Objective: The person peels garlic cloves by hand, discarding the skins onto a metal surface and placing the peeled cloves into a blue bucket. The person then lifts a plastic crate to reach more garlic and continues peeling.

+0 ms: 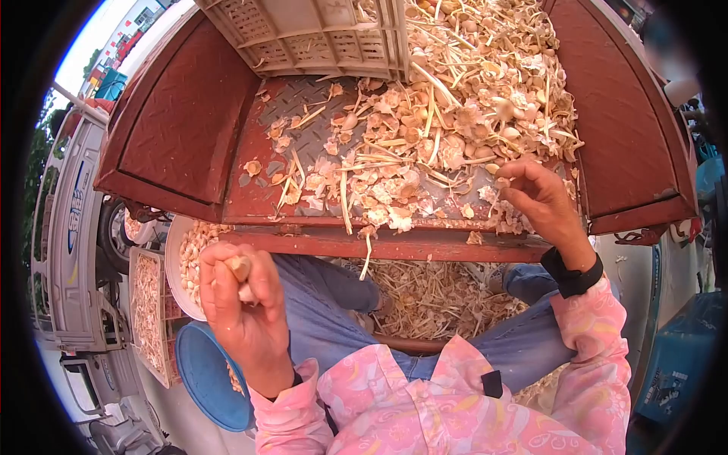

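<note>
My left hand [246, 315] is raised over my left thigh, with curled fingers closed around garlic cloves. One tan clove [239, 266] shows between the fingertips, and a paler one sits just below it. My right hand [540, 201] hovers over the front edge of the red metal cargo bed [349, 241]. Its fingers are bent, with a small gap between thumb and forefinger, and I see nothing held there. Beneath and beyond it lie loose garlic skins and dry stalks [394, 182]. A thick heap of garlic bulbs and husks [500, 98] fills the bed's back right.
A plastic crate [318, 38] stands tilted at the back. Left of my leg are a white tub [176, 262] of cloves, a blue basin [208, 379] and a crate [148, 318] of garlic pieces. Husks [440, 299] cover the ground between my legs. A grey truck [80, 220] is parked left.
</note>
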The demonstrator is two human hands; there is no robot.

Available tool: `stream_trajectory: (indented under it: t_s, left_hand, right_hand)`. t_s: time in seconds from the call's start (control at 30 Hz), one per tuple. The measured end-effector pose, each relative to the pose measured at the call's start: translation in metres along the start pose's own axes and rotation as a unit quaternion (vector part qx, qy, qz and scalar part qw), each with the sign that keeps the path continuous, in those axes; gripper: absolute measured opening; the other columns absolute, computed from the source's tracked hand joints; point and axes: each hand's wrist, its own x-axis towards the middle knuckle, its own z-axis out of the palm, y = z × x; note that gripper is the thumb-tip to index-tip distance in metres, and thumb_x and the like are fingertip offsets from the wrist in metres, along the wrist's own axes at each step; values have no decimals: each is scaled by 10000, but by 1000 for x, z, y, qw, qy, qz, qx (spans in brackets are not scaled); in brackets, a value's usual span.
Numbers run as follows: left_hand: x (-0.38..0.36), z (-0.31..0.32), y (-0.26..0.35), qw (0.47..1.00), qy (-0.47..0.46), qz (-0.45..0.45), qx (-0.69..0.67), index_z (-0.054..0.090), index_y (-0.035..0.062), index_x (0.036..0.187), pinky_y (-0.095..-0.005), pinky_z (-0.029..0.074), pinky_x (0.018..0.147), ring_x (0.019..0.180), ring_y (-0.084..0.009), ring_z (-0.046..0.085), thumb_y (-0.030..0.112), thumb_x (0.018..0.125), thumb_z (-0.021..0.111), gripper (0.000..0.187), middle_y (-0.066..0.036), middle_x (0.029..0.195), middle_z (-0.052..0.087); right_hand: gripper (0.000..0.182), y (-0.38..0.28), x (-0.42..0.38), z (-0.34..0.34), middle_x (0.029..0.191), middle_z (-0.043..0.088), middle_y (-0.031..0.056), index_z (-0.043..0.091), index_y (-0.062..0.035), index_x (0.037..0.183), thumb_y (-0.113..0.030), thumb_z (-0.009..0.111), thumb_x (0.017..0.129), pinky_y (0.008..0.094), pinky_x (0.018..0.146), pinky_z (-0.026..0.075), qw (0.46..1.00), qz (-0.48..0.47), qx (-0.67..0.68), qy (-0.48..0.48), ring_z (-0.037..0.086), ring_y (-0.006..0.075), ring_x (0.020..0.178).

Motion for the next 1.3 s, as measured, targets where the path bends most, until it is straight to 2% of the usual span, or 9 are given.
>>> stream_trajectory:
  t_s: [0.13, 0.27, 0.37, 0.47, 0.67, 0.9, 1.0, 1.1, 1.3]
  left_hand:
    - [43, -176, 1, 800, 264, 42, 537, 567, 67, 1072, -208, 443, 588, 714, -111, 542, 244, 929, 532, 231, -78, 859, 584]
    - [51, -251, -12, 594, 220, 123, 764, 557, 42, 1136, -240, 458, 701, 838, -162, 574, 219, 936, 519, 270, -108, 1015, 582]
    - [37, -141, -30, 758, 167, 155, 611, 549, 23, 1185, -263, 470, 786, 932, -201, 597, 200, 942, 509, 303, -130, 1132, 580]
    - [2, -1, -64, 980, -57, -115, 153, 389, -5, 1322, -238, 535, 655, 874, -194, 628, 246, 972, 469, 439, -191, 1166, 556]
    - [-9, 67, -168, 831, -36, -485, -270, 500, 4, 1114, -174, 407, 457, 657, -98, 512, 287, 987, 427, 319, -45, 843, 543]
    - [41, -43, -40, 990, 127, -64, 24, 496, -23, 1128, -151, 262, 391, 531, -33, 339, 203, 990, 436, 272, 28, 697, 388]
    - [57, -157, -1, 873, 314, 28, 373, 558, -43, 1128, -184, 384, 509, 624, -42, 464, 158, 948, 481, 280, 6, 773, 518]
    - [52, -269, 4, 704, 240, 57, 666, 578, -50, 1123, -245, 471, 742, 850, -116, 580, 123, 926, 485, 278, -69, 955, 613]
    - [12, 1, -59, 917, -16, 46, 395, 524, -19, 1190, -284, 452, 890, 1016, -173, 584, 116, 923, 556, 301, -109, 1138, 584]
  right_hand:
    - [132, -3, -3, 1, 745, 484, -73, 600, -26, 975, -24, 633, 848, 159, 563, 371, 997, 24, 68, 14, 446, -1, 645]
    - [101, 0, 0, -7, 807, 549, -45, 596, -18, 963, -45, 623, 870, 171, 638, 424, 986, -10, 99, 131, 510, 20, 725]
    - [99, -7, 3, -16, 843, 579, -29, 595, -9, 964, -66, 615, 886, 182, 671, 446, 969, -55, 140, 196, 531, 28, 751]
    - [105, -22, -7, 5, 842, 613, 7, 610, -16, 945, -73, 638, 862, 228, 671, 470, 984, -81, 96, 125, 575, 77, 756]
    - [145, -30, -16, 29, 860, 623, 118, 623, -32, 912, -69, 675, 782, 332, 651, 489, 947, -286, -144, -36, 615, 278, 782]
    - [265, -1, -17, -20, 897, 568, 120, 599, -60, 993, -38, 655, 735, 406, 710, 486, 878, -106, -460, 79, 596, 313, 827]
    - [269, 12, -14, -18, 921, 579, 135, 580, -63, 1012, -24, 615, 749, 430, 743, 474, 897, -99, -421, 88, 579, 337, 880]
    - [265, 19, -10, -19, 934, 582, 150, 565, -48, 1034, -37, 595, 771, 433, 738, 471, 922, -119, -356, 91, 576, 347, 873]
    - [352, -11, -13, 10, 1058, 586, 187, 514, -12, 1130, -83, 608, 799, 413, 820, 458, 950, -172, -262, -2, 566, 362, 965]
